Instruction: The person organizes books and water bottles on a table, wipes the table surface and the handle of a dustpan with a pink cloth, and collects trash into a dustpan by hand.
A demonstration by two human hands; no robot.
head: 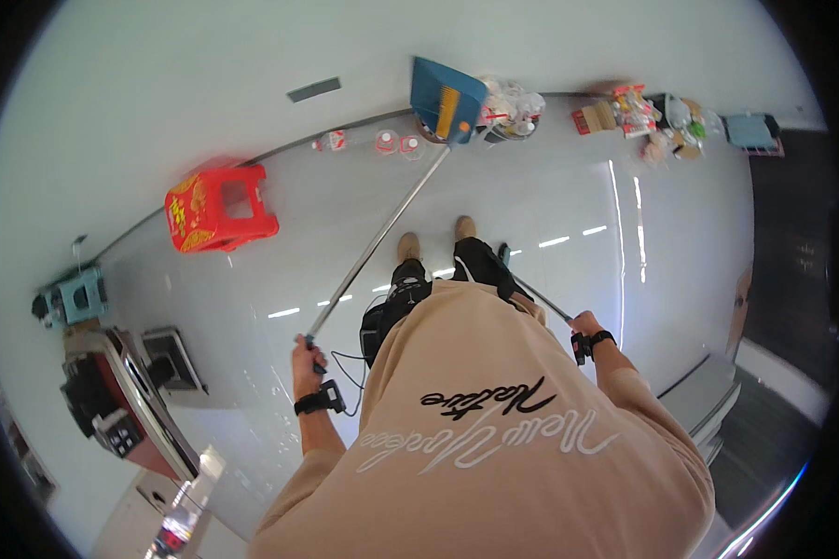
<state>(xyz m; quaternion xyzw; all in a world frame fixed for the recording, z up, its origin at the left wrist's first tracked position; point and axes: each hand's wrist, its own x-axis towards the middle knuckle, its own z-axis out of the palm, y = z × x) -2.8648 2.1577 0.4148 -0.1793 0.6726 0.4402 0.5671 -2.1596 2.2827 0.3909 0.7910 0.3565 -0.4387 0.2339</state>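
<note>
My left hand [308, 365] grips the end of a long metal handle [384, 234]. At its far end a blue dustpan [426, 87] with a yellow comb strip is raised at the wall, beside a bin [507, 131] heaped with plastic waste. My right hand [586, 325] is closed round a second, thinner pole [542, 297]. That pole runs down behind my leg to a dark blue-green head [505, 253], mostly hidden, near my right shoe. Both wrists wear black straps with small devices.
Clear bottles [386, 142] stand and lie along the wall. A red plastic stool [217, 209] is at the left. Piled packaging [635, 115] and a blue stool [748, 131] are at the right wall. A dark-red-topped table [140, 419] stands at lower left, a grey cabinet [699, 391] at lower right.
</note>
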